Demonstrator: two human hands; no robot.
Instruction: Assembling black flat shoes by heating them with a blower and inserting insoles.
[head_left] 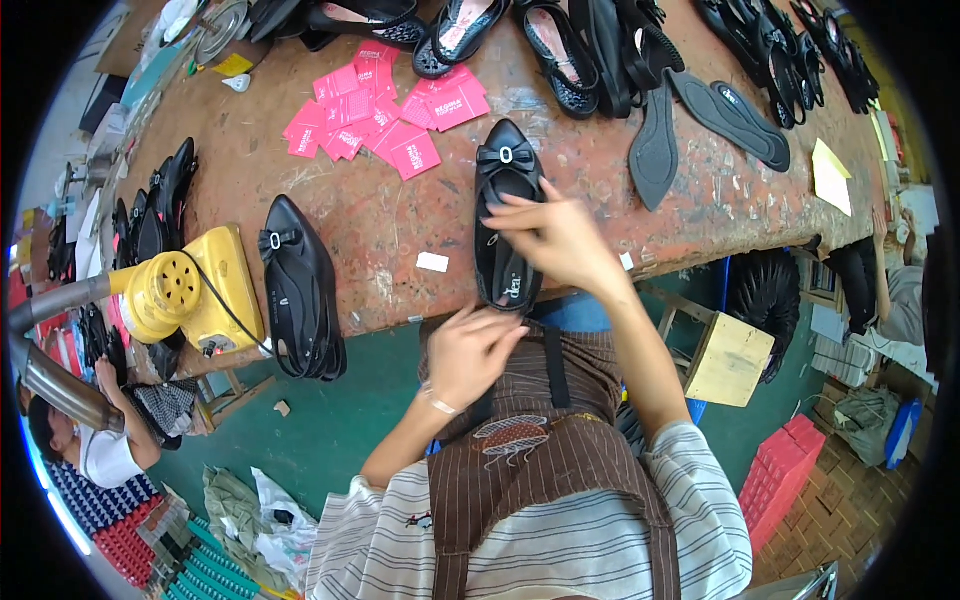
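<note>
A black pointed flat shoe (508, 145) with a bow and a silver buckle lies before me, toe pointing away and heel at the table's near edge. My left hand (466, 352) is closed at the heel, its fingertips against the back rim. Over the shoe's opening is my right hand (556, 242), its fingers smeared by motion and partly inside, so their grip does not show. Pale lettering marks the insole near the heel. To the left rests a similar black shoe pair (296, 285), one nested against the other.
A yellow machine (215, 290) with a metal pipe stands at the left of the worktable (390, 240). Pink cards (375, 110) lie scattered toward the back. Grey insoles (655, 145) and many black shoes (560, 60) fill the far side. Another person (95, 440) is at the lower left.
</note>
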